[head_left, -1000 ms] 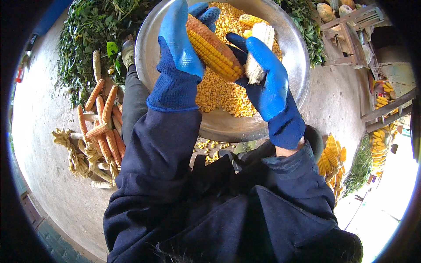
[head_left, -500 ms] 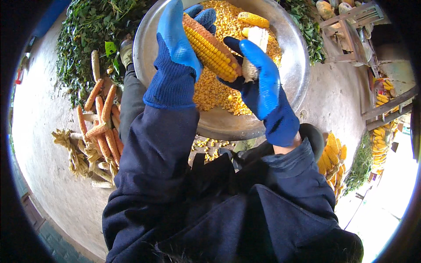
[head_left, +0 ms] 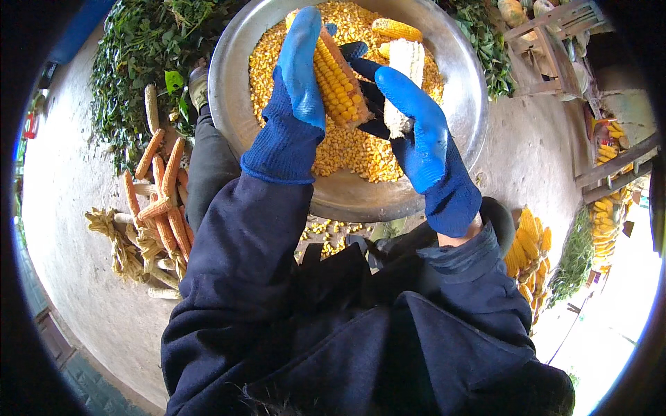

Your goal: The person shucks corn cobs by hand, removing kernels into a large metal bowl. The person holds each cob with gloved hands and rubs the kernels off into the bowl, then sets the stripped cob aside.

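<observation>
My left hand (head_left: 302, 69), in a blue coated glove, is wrapped round an ear of corn (head_left: 338, 83). Yellow kernels cover part of the ear, while a strip along its side is bare and reddish. My right hand (head_left: 422, 128), gloved alike, holds a bare white corn cob (head_left: 404, 83) between thumb and palm. Its dark-gloved fingers reach toward the lower end of the ear and are partly hidden. Both hands are above a wide metal basin (head_left: 466, 125) of loose yellow kernels (head_left: 361, 156).
Another yellow ear (head_left: 397, 29) lies on the kernels. Stripped reddish cobs (head_left: 166, 187) and husks (head_left: 114, 249) are heaped on the floor at left. Leafy greens (head_left: 132, 76) lie beyond. At right are yellow ears (head_left: 528, 253) and a wooden frame (head_left: 548, 62). Kernels (head_left: 329, 239) are scattered below the basin.
My left hand and the ear have shifted slightly right and toward me, and the ear stands more upright. My right hand has moved slightly toward me, showing more of the white cob.
</observation>
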Tool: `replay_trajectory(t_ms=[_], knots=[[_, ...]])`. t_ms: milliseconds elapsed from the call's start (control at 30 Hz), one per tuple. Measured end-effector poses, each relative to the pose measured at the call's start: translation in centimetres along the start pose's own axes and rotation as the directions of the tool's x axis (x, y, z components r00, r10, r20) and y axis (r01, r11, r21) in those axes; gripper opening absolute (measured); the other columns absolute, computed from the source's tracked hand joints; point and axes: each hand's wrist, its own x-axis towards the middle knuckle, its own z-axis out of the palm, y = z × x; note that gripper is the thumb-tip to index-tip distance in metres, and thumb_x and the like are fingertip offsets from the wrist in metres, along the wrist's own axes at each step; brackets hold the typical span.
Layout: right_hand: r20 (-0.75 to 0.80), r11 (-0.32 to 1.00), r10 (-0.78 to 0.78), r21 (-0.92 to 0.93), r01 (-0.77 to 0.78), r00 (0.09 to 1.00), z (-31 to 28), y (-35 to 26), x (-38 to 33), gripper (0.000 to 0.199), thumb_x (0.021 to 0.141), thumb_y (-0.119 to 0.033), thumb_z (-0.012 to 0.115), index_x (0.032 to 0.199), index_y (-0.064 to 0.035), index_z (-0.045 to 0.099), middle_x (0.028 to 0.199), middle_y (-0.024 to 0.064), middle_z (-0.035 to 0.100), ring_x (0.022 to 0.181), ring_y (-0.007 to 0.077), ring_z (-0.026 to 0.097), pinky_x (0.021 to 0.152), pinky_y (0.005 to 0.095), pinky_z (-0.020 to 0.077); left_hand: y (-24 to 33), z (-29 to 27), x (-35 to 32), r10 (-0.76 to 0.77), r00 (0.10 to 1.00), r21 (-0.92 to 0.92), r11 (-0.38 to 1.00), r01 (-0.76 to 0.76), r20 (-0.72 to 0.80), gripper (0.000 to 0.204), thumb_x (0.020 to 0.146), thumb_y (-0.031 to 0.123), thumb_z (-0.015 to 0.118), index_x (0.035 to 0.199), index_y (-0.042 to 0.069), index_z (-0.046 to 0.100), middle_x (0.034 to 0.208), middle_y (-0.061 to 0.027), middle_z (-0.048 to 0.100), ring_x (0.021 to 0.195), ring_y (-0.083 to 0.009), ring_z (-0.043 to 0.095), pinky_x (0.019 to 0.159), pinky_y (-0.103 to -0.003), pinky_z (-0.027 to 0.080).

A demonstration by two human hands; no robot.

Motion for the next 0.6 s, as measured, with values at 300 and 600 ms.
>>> replay_trajectory(t_ms=[300,600], knots=[[-0.403,0.949,0.315,0.124,-0.29,0.859,4.4,-1.2,2.3,0.04,0.102,-0.021,0.053,0.134,0.001,0.058,0.127,0.0107,0.064,0.118,0.02,0.061,0.103,0.0317,0.0466,0.0,4.8,-2.4,0.034,0.996,-0.019,0.999,-0.036,-0.088,0.048,0.103,0.037,0.053,0.138,0.005,0.051,0.123,-0.0113,0.063,0.109,-0.0212,0.063,0.095,-0.035,0.051],[-0.169,0.967,0.214,0.173,-0.185,0.962,2.4,-0.4,1.8,0.05,0.101,-0.034,0.053,0.139,-0.0012,0.055,0.133,0.0088,0.061,0.122,0.0202,0.059,0.104,0.0347,0.046,2.4,6.0,-3.1,-0.201,0.968,-0.261,0.952,0.158,-0.147,0.055,0.104,0.041,0.05,0.147,0.008,0.044,0.131,-0.012,0.06,0.119,-0.0226,0.061,0.105,-0.038,0.048]])
